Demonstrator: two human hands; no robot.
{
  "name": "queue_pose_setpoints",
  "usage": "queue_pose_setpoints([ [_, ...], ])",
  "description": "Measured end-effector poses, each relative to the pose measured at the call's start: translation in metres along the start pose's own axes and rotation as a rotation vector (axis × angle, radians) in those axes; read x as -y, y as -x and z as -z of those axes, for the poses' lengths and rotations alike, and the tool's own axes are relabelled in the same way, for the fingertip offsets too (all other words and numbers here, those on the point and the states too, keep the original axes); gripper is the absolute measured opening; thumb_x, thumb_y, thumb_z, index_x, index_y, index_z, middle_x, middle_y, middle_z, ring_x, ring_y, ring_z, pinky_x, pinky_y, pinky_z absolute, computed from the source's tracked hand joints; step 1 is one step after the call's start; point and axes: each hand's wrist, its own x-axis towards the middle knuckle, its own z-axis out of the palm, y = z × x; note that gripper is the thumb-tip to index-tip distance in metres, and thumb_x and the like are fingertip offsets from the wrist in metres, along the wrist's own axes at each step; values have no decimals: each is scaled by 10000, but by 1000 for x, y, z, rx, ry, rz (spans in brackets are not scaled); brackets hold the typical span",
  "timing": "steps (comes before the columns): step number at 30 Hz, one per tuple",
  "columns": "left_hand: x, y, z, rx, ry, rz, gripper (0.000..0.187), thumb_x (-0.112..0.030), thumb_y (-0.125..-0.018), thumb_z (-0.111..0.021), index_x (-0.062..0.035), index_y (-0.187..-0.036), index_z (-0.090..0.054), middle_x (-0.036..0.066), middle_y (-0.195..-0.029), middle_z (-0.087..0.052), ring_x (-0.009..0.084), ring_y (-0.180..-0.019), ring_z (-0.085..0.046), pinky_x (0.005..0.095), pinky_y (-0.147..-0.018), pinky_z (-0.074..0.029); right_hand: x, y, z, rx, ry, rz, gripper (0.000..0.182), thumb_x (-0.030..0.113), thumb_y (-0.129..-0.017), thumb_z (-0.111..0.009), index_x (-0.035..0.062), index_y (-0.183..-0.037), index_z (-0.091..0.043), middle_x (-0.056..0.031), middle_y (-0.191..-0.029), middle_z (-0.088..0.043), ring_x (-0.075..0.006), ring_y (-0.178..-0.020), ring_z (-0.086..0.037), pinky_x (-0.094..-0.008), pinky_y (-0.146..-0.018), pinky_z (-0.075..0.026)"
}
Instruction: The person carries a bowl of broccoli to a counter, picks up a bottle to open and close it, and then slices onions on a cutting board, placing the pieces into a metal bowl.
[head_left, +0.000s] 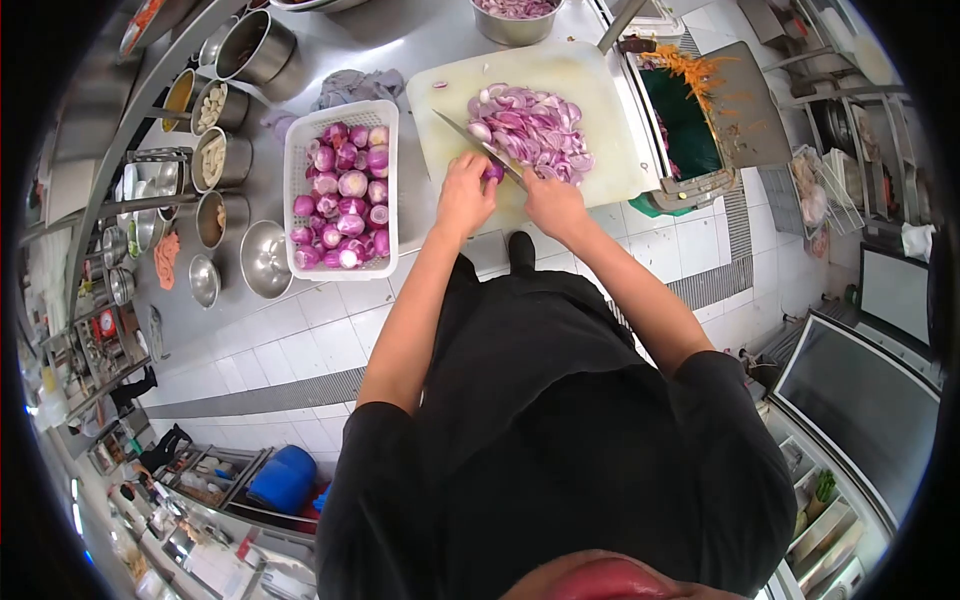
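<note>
My right hand (551, 203) is wrapped round the handle of a kitchen knife (466, 135), whose blade points up and to the left across the cutting board (450, 90). Close beside the blade, my left hand (467, 197) has its fingers curled on a red onion (493, 172), held down near the board's front edge. Most of that onion is hidden by the fingers and the knife. A pile of sliced red onion (540, 125) lies just beyond the blade. To the left stands a white plastic basket (391, 200) full of peeled red onions (350, 184).
Behind the basket lies a crumpled grey cloth (358, 88). Steel bowls (266, 258) and pots (256, 48) stand along the left. At the back is a pot of chopped onion (515, 10). A bin with a green liner (682, 120) and orange peelings (690, 72) adjoins the board's right side.
</note>
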Motion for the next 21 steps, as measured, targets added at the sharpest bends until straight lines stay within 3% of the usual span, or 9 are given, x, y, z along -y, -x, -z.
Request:
queue_pose_setpoints([
  [5,6,-4,-8,-62,-9,-53,247,25,-803,-723,-29,-1025,-632,156,-1074,-626,392,-1069,-594,463,-926,-492,18,-1,33,36,90,10,213,108,-917,-567,33,-1113,-602,-221,-815,-733,-371,-796,-760,-490,-683,-606],
  [7,4,-6,-9,-24,15,-56,232,39,-805,-715,-28,-1010,-631,151,-1070,-625,392,-1068,-595,464,-927,-489,23,11,39,-78,97,48,173,95,-929,-561,35,-1087,-597,-210,-806,-736,-357,-774,-764,-477,-658,-609],
  [9,5,-7,-9,-34,37,-54,226,38,-805,-717,-25,-1004,-631,150,-1067,-624,391,-1064,-598,464,-920,-491,13,-4,11,-58,58,38,183,98,-924,-553,29,-1088,-599,-224,-810,-732,-383,-770,-754,-501,-666,-600],
  [13,8,-4,-12,-53,55,-54,217,37,-806,-718,-17,-996,-628,152,-1068,-625,388,-1051,-607,456,-903,-500,24,-14,32,60,55,10,180,89,-920,-541,22,-1079,-593,-256,-862,-728,-422,-808,-737,-535,-706,-588],
  [17,4,-1,-10,-48,106,-15,217,45,-802,-712,-19,-992,-630,157,-1066,-623,390,-1046,-608,458,-897,-503,18,-2,12,-16,5,14,177,114,-934,-571,33,-1087,-605,-216,-824,-737,-387,-808,-755,-493,-719,-609],
  [20,4,-7,-7,-48,16,-111,221,59,-776,-680,-20,-975,-626,156,-1040,-620,383,-1014,-605,472,-899,-499,7,-21,2,-67,24,89,193,126,-933,-570,44,-1104,-608,-225,-861,-740,-395,-821,-749,-503,-713,-604],
  [21,7,-9,-6,-26,-44,-255,196,45,-784,-673,-20,-964,-634,156,-1037,-625,381,-1015,-609,469,-892,-504,3,-23,5,-16,14,70,207,127,-929,-572,48,-1117,-606,-230,-876,-740,-393,-825,-748,-505,-711,-602],
])
